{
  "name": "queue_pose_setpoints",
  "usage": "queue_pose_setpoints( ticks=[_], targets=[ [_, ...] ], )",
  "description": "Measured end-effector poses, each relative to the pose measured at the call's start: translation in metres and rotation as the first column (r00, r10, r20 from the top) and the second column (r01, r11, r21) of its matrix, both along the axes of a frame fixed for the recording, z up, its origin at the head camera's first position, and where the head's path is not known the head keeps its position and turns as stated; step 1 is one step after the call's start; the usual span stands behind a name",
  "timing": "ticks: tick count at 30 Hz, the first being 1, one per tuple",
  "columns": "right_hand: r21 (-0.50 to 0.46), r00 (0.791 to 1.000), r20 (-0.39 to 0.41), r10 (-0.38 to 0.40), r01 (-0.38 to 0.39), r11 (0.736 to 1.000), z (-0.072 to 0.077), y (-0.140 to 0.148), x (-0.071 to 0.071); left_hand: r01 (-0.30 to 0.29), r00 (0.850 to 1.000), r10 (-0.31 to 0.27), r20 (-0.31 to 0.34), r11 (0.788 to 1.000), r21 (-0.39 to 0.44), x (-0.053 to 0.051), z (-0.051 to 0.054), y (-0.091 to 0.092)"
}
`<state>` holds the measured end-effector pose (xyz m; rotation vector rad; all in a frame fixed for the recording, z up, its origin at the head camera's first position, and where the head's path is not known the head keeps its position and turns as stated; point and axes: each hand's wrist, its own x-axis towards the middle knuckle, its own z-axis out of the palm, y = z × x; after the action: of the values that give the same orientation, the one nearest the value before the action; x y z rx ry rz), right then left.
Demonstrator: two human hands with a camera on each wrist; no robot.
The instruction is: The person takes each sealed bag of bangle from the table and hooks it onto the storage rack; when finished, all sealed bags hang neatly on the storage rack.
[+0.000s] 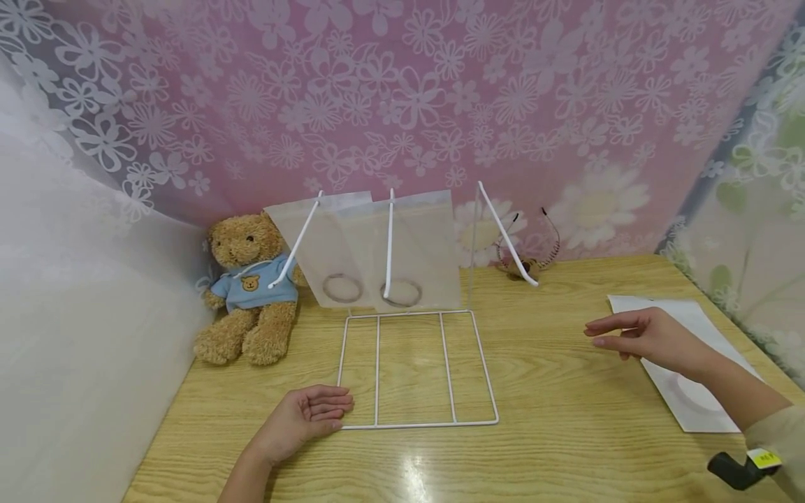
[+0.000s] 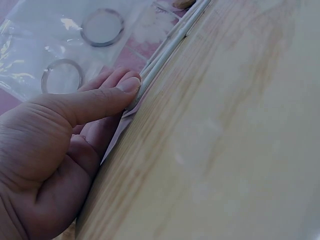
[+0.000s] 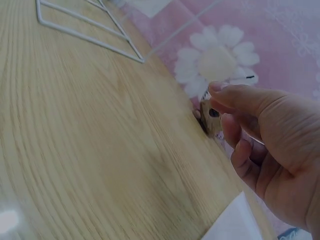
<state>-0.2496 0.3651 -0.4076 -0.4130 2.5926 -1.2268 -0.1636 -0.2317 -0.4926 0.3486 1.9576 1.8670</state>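
A white wire display rack [image 1: 415,425] stands on the table with its base towards me and three arms sticking out from its upright back. Two clear bags [image 1: 415,237], each with a ring-shaped bracelet [image 1: 342,288] inside, hang on the left and middle arms. My left hand [image 1: 302,423] lies at the base's front left corner, fingers fairly straight, thumb touching the wire. My right hand [image 1: 654,342] hovers over the table at the right, fingers loosely bent, nothing seen between them. Partly beneath it lies another white bag [image 1: 666,391] with a pale pink ring.
A teddy bear [image 1: 254,290] in a blue top sits left of the rack. Behind the right arm is a headband [image 1: 528,265] with a brown ornament, against the flowered curtain [image 1: 428,91]. A white wall [image 1: 94,314] borders the table's left side.
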Motion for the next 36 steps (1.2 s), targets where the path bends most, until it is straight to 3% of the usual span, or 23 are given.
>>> queue_pose_setpoints(
  ticks=[14,27,36],
  targets=[
    [0.116,0.997,-0.051,-0.051,0.056,0.992,-0.017,0.037,-0.019,0.007,1.0,-0.007,-0.013,1.0,0.013,0.001,-0.001,0.001],
    [0.144,0.988,-0.098,-0.123,0.136,0.98,-0.034,0.087,-0.036,0.012,1.0,-0.012,-0.015,1.0,0.007,-0.001,-0.001,0.002],
    [0.185,0.981,-0.117,-0.154,0.173,0.967,-0.035,0.104,-0.047,-0.002,1.0,0.002,0.003,1.0,0.002,0.0,0.0,0.0]
  ],
)
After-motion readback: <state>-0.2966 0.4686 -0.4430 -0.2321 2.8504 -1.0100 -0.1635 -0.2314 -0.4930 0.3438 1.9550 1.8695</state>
